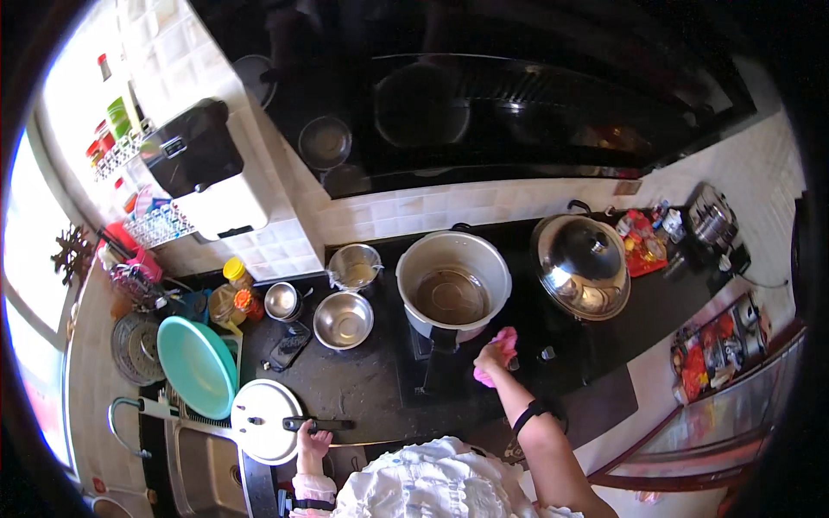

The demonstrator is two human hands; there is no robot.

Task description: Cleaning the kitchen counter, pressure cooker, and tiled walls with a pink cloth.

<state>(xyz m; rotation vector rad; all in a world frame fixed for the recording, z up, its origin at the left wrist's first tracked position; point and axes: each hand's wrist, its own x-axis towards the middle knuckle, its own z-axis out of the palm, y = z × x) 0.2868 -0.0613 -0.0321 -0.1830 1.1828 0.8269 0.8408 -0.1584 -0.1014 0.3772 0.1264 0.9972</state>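
In the head view, my right hand (pixel 491 357) grips a bunched pink cloth (pixel 504 345) on the black stove top, just below a large open metal pressure cooker pot (pixel 406 278). Some liquid shows at the bottom of the pot, and its black handle points towards me. My left hand (pixel 313 441) is at the black handle (pixel 333 425) of a round white-looking cooker lid (pixel 267 405), by the sink's corner. The hand's fingers touch the handle; how firmly they close on it is hard to see.
A steel bowl (pixel 343 320), a small metal cup (pixel 282 301) and a phone (pixel 290 346) lie left of the pot. A domed wok lid (pixel 581 288) stands right. A turquoise basin (pixel 188 367) leans above the sink (pixel 208 476). A dark range hood overhangs the back.
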